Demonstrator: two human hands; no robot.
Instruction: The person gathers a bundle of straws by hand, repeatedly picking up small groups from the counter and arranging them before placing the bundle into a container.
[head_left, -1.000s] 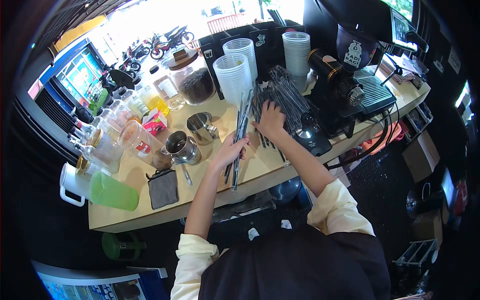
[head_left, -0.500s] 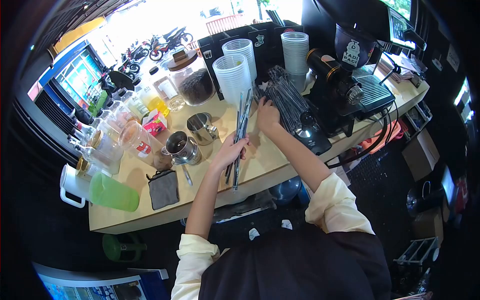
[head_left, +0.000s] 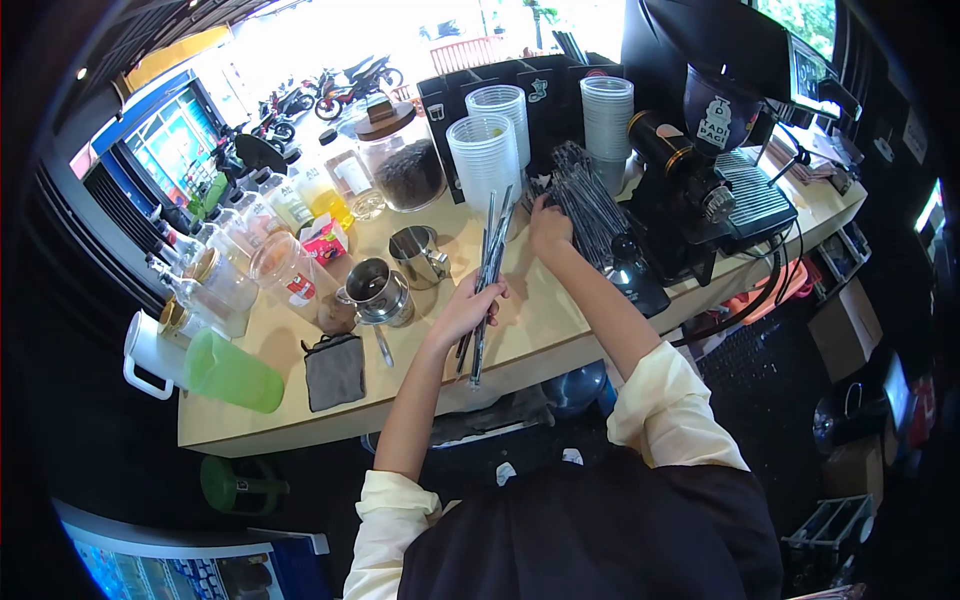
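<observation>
A loose bundle of black straws in clear wrappers (head_left: 487,245) is held in my left hand (head_left: 468,312), fingers wrapped round its lower half. The bundle stands nearly upright above the counter. At the left edge of a large pile of similar wrapped straws (head_left: 595,215), my right hand (head_left: 550,230) has its fingers bent in on the straws; its fingertips are partly hidden. Stacked clear plastic cups (head_left: 482,165) stand just behind both hands. Left of my left hand are a steel milk pitcher (head_left: 418,258) and another steel cup (head_left: 378,292).
On the right of the counter (head_left: 420,375) stand a coffee grinder (head_left: 715,110) and a black scale-like device (head_left: 637,285). A coffee-bean jar (head_left: 402,165), several bottles, a green pitcher (head_left: 235,372) and a grey cloth (head_left: 335,372) occupy the left side.
The view has turned slightly, so the counter's things appear a little farther right. My left hand keeps the straw bundle, and my right hand stays at the pile.
</observation>
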